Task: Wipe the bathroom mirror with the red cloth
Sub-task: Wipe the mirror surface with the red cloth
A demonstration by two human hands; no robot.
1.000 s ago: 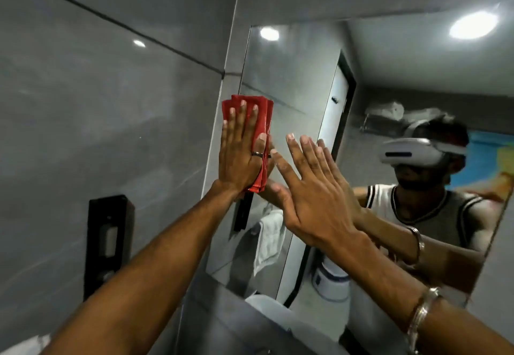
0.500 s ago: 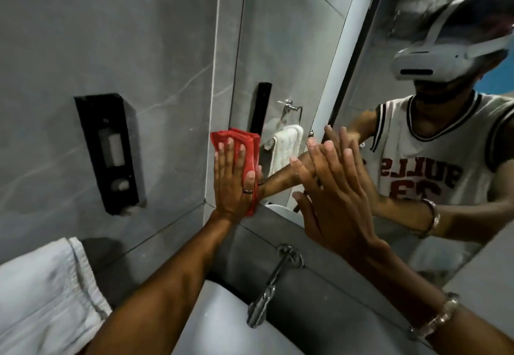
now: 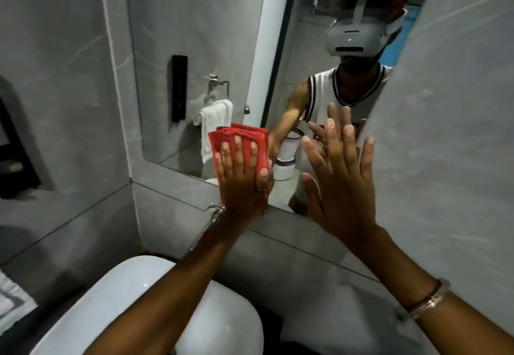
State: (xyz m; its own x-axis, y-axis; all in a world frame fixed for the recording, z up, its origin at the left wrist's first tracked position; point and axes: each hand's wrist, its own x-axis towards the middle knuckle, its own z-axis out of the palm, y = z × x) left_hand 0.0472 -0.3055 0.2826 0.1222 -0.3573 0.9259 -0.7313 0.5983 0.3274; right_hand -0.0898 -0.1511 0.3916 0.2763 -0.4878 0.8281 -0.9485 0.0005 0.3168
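Note:
The bathroom mirror (image 3: 194, 34) fills the wall ahead, set in grey tile. My left hand (image 3: 243, 179) lies flat, fingers spread, pressing the folded red cloth (image 3: 239, 137) against the glass right at the mirror's bottom edge. The cloth's lower part is hidden under the palm. My right hand (image 3: 339, 176) rests flat on the glass to the right of the cloth, fingers apart, holding nothing; a bracelet sits on its wrist. A person wearing a headset is reflected in the mirror.
A white basin (image 3: 155, 307) sits below my arms, with a chrome tap (image 3: 211, 221) behind my left wrist. A black dispenser (image 3: 16, 159) hangs on the left wall. A white towel (image 3: 11, 301) shows at the lower left edge.
My left hand has slid the red cloth down the mirror from near its top to its bottom edge. My right hand has come down alongside it, still flat on the glass.

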